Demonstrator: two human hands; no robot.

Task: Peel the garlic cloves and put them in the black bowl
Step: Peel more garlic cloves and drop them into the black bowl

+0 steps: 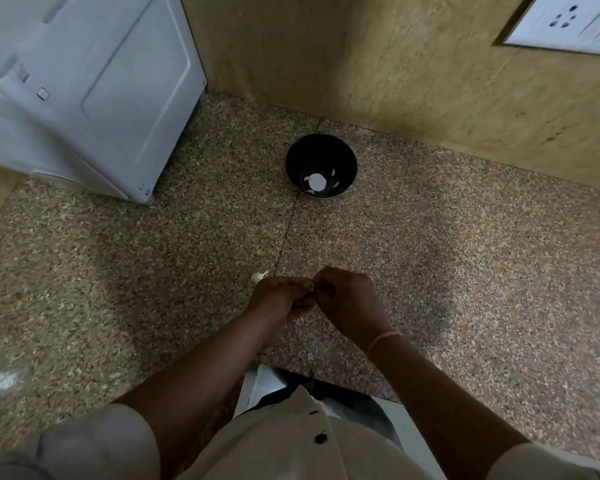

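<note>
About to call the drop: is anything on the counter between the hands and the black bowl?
Nothing visible. Bare speckled stone counter lies between the left hand, the right hand and the round black bowl. One loose white garlic piece sits left of the hands, off that line.

— Where does the view look from?
— From the person's head, facing forward and steeply down. The shirt (291, 441) fills the bottom edge, and both arms run up from the lower corners to the hands (312, 299) just below centre.
— How near is it?
— Near to the hands; the bowl (321, 166) sits farther off, above centre on the table (465, 254).
— And the edges?
— The wide lens bends them. A white appliance (84, 91) leans in at upper left, the wall (395, 64) tilts across the top, a socket (565, 22) at upper right.
— A second view?
— Only this one, so nothing is shared.
</note>
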